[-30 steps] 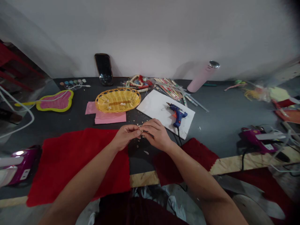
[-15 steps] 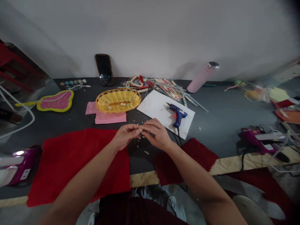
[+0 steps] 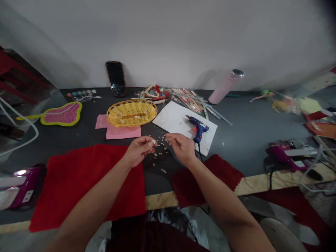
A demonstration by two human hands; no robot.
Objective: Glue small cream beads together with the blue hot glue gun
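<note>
My left hand [image 3: 138, 152] pinches a small cream-coloured, beaded-looking piece [image 3: 153, 142] between thumb and fingers, above the dark table. Apart from it, to the right, my right hand [image 3: 182, 147] has its fingertips drawn together. Whether anything small is between them is too fine to see. Many tiny cream bits [image 3: 160, 153] lie scattered on the table between and below the hands. Just behind my right hand, a blue hot glue gun [image 3: 201, 130] rests on a white board [image 3: 173, 117].
A yellow woven basket [image 3: 112, 117] with a few small pieces stands on pink paper [image 3: 123, 133]. Red cloth [image 3: 91, 175] lies at front left. Along the wall are a phone [image 3: 116, 78], thin sticks [image 3: 190, 99] and a pink flask [image 3: 225, 86]. Purple devices [image 3: 286, 154] sit at both sides.
My hands were together at the small cream piece and have separated. The right hand has moved right, while the left keeps the piece. More scattered bits now show between them.
</note>
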